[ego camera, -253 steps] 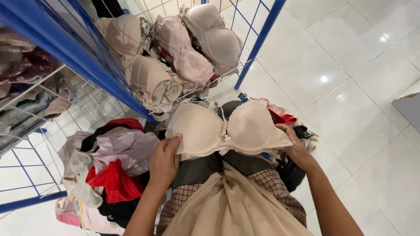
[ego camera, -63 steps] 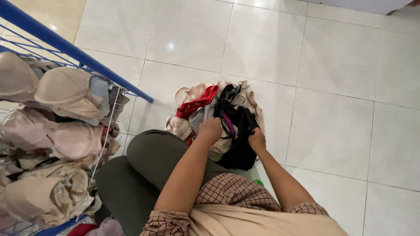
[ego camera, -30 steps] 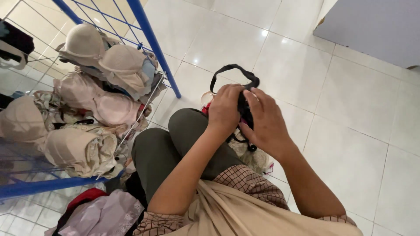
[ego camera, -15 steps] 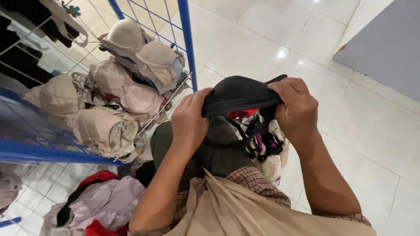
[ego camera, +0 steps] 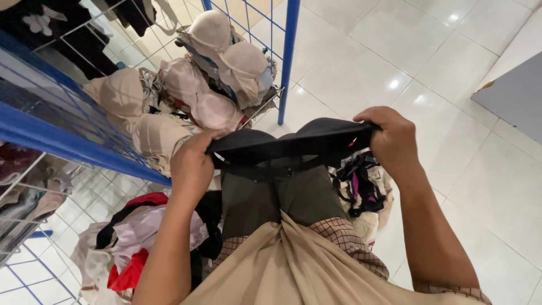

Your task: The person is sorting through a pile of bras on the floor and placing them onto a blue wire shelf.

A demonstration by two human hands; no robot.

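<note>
I hold a black bra (ego camera: 288, 144) stretched flat between both hands, above my knee in dark green trousers (ego camera: 282, 197). My left hand (ego camera: 191, 166) grips its left end and my right hand (ego camera: 391, 137) grips its right end. Beyond my left hand, several beige and pink bras (ego camera: 197, 99) lie in a row on a blue wire rack (ego camera: 51, 135). A pile of mixed underwear (ego camera: 364, 189) lies on the floor under my right wrist.
A second heap of red, white and black garments (ego camera: 132, 243) lies at the lower left beside my leg. The rack's blue post (ego camera: 289, 56) stands upright ahead. White glossy floor tiles (ego camera: 451, 68) spread to the right, with a grey panel (ego camera: 514, 96) at the far right.
Over the last second I have lifted the black bra off the floor pile and spread it out between both hands. My view has swung towards the rack.
</note>
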